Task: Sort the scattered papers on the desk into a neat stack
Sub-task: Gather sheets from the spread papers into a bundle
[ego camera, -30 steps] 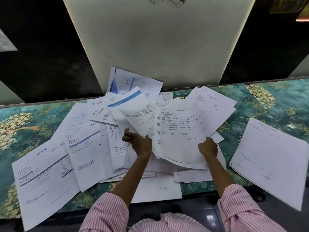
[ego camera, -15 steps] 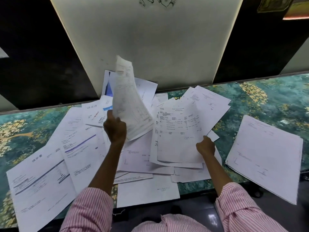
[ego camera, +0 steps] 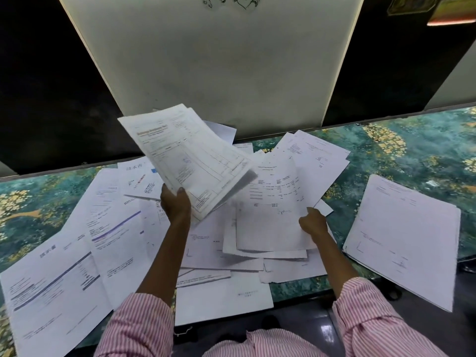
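Head view: left hand (ego camera: 176,202) grips lifted invoice sheets (ego camera: 190,155), just left of the bundle (ego camera: 270,210) right hand (ego camera: 313,222) pinches.

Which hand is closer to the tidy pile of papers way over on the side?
Right. The right hand grips sheets just beside the neat stack; the left hand holds lifted papers farther away, across the messy pile.

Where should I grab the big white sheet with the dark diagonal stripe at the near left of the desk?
Probably the near corner of the white striped sheet, from the desk's front edge. That corner seems to overhang the green patterned desk, so fingers can slip beneath. Its far right side lies tucked under neighbouring pages.
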